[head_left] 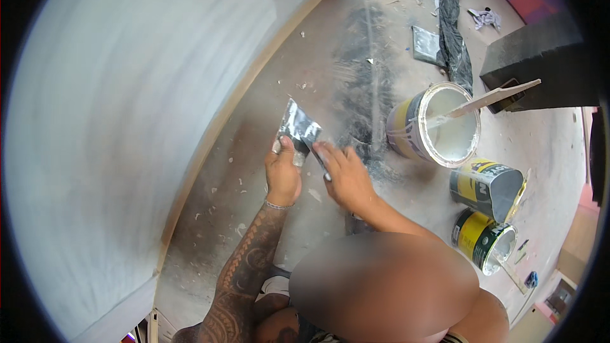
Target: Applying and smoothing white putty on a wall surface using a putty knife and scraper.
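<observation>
In front of me, my left hand [283, 170] is closed around a wide putty knife [300, 122], thumb on top. Its shiny metal blade points away from me and carries white and dark smears. Close on its right, my right hand [348, 176] grips a second, narrow scraper [316, 154], seen nearly edge-on. This scraper meets or nearly meets the right corner of the wide blade; I cannot tell if they touch. My fingers hide most of both handles.
A pale wall [140, 101] curves along the left. To the right stand a large bucket [406, 124] of white compound with a wooden stick [495, 98] across it, a grey-yellow container [483, 184] and a smaller can [473, 235]. Beyond lie rolled black plastic [452, 25] and a dark box [540, 63].
</observation>
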Available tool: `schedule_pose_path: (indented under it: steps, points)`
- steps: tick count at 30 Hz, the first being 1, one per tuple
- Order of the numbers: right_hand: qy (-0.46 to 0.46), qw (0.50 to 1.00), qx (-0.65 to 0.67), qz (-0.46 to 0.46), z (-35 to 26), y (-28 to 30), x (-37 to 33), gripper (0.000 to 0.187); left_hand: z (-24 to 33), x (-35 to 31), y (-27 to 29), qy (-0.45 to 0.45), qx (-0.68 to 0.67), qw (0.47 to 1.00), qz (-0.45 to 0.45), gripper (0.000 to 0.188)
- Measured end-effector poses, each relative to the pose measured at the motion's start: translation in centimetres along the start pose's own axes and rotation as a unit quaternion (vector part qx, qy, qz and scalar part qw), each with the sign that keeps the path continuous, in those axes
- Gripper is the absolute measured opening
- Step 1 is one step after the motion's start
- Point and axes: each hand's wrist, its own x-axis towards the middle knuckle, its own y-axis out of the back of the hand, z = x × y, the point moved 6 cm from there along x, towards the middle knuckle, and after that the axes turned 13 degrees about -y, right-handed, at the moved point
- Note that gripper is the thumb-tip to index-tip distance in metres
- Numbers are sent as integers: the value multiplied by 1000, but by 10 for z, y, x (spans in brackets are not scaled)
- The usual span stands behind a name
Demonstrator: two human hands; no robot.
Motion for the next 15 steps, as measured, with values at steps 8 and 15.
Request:
schedule_pose_path:
  steps: [8,15]
  points:
    - [-374,823,428,20,100,24,10,28,21,-3,-8,-52,248,963,-89,35]
    - [-450,813,368,39,80,-6,-14,38,5,-45,-43,-157,420,877,-171,41]
